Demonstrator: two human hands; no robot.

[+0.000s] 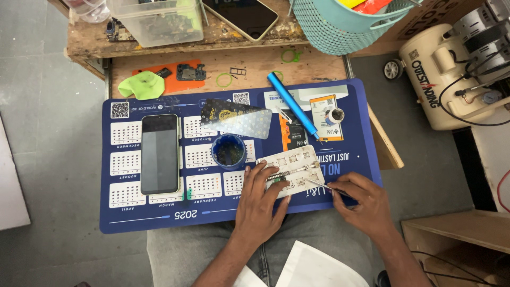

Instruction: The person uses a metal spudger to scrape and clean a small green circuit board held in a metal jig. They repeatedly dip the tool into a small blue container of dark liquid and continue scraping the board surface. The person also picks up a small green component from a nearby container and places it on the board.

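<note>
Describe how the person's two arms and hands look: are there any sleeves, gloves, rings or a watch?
Both forearms are bare up to the picture's edge, so no sleeves show. The left hand and the right hand wear no gloves. No ring, watch or bracelet is visible on either wrist or on the fingers that show.

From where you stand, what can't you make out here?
Head view, the only one:
- Small part under the left hand on the white holder plate: covered by fingers.
- Tip of the thin tool in the right hand: too small.
- Teal basket contents: cut off by the top edge.
</note>
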